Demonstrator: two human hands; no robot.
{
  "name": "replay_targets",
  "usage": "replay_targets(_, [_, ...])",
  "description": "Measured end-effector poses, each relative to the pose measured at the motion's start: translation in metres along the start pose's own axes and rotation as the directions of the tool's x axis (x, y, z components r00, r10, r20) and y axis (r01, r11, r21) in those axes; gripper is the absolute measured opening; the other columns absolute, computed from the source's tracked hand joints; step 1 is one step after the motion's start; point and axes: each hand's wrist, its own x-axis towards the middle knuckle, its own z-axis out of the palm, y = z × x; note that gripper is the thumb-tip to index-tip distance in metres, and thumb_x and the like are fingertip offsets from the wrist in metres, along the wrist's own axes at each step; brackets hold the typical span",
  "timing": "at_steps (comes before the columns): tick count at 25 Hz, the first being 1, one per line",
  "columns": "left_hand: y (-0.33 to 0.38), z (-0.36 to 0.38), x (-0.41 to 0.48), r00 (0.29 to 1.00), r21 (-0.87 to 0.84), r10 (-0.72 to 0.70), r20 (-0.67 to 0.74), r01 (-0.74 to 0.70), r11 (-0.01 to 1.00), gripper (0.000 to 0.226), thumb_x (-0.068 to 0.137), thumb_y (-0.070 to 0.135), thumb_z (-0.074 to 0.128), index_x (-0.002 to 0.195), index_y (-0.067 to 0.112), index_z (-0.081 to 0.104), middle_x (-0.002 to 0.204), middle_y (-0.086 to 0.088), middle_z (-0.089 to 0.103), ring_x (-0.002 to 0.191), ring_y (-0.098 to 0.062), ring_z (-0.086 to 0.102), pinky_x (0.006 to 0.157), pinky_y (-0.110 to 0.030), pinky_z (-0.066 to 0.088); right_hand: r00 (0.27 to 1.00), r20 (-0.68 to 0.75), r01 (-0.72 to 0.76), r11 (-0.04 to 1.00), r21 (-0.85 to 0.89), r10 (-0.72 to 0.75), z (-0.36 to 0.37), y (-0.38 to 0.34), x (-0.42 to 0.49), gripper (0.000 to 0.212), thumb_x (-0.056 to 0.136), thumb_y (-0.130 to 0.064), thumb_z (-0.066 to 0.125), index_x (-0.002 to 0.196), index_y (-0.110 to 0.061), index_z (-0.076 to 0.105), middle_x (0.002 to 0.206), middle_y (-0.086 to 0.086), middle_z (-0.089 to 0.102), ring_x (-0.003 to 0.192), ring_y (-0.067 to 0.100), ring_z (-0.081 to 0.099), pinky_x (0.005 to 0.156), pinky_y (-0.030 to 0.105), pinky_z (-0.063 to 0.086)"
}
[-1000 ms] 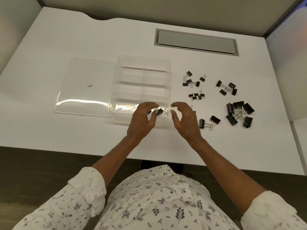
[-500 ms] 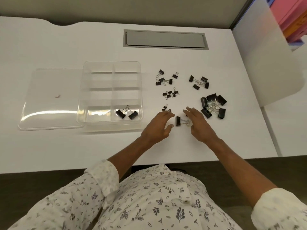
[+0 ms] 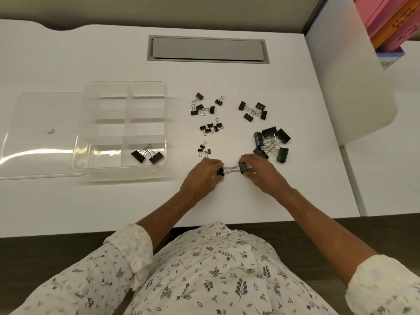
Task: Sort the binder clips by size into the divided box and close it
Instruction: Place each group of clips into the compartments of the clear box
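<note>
White desk [image 3: 91,201] is bearing the clear divided box [image 3: 166,123] with two binder clips [image 3: 147,155] lying in its near right compartment. Right of it, the left hand [image 3: 202,176] is pinching one clip [image 3: 220,172] and the right hand [image 3: 264,173] is pinching a second clip [image 3: 243,167], their wire handles meeting between them.

Left hand [image 3: 201,176], right hand [image 3: 263,172]: pinch grips.

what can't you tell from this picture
All in the head view:
- left clip: mostly covered by the left hand gripping it.
- right clip, held by the right hand: whether its wire handles are hooked into the left clip's is too small to tell.
- lid: left end cut off by the frame edge.
- pinkish speck on the lid: too small to identify.
</note>
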Motion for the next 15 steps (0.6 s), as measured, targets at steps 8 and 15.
replay_targets(8, [-0.003, -0.031, -0.055, 0.935, -0.202, -0.196, -0.295, 0.140, 0.969, 0.041, 0.092, 0.034, 0.072, 0.129, 0.020, 0.065, 0.130, 0.006, 0.065, 0.123, -0.009, 0.053, 0.104, -0.019, 0.039, 0.995, -0.092, 0.056, 0.922, 0.382, -0.023, -0.005, -0.046, 0.004, 0.038, 0.090, -0.015, 0.076, 0.126, -0.017, 0.063, 0.123, -0.003, 0.062, 0.113, 0.010, 0.063, 0.094, 0.022, 0.057])
replay_targets(15, [-0.036, -0.085, -0.087, 0.795, -0.268, -0.343, -0.500, 0.234, 0.935, 0.041, 0.091, 0.034, 0.074, 0.128, 0.022, 0.064, 0.126, 0.007, 0.066, 0.121, -0.006, 0.054, 0.101, -0.018, 0.043, 0.983, -0.169, 0.147, 0.851, 0.504, -0.070, 0.008, -0.137, 0.054, 0.034, 0.088, -0.021, 0.079, 0.120, -0.016, 0.068, 0.118, -0.004, 0.065, 0.107, 0.010, 0.066, 0.091, 0.024, 0.057])
